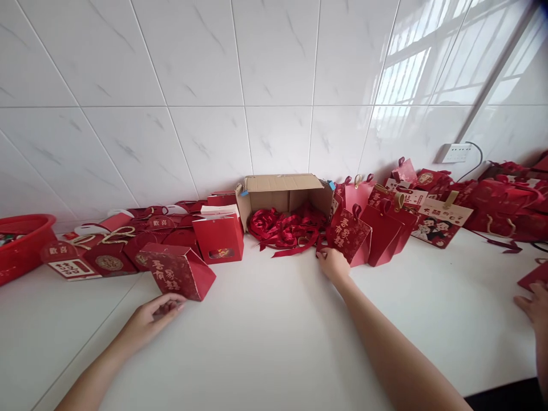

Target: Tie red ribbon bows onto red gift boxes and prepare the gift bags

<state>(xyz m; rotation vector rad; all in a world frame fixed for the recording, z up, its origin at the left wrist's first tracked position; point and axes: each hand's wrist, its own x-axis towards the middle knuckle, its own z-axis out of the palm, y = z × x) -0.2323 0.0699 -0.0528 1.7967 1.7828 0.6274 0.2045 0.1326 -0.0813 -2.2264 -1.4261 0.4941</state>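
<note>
My left hand (150, 319) rests on the white table, its fingers loosely spread and touching the front edge of a dark red gift box (177, 270) that lies tipped on its side. My right hand (333, 263) reaches far forward, its fingers curled at the bottom corner of an upright dark red gift box with gold characters (349, 234). Beside that hand, red ribbons (287, 229) spill out of an open cardboard box (282, 197) lying on its side against the wall.
Several red gift boxes and bags line the tiled wall on both sides. A red basket (23, 242) stands at the far left. A wall socket (456, 152) with a cable is at right. Another person's hand (533, 305) shows at the right edge.
</note>
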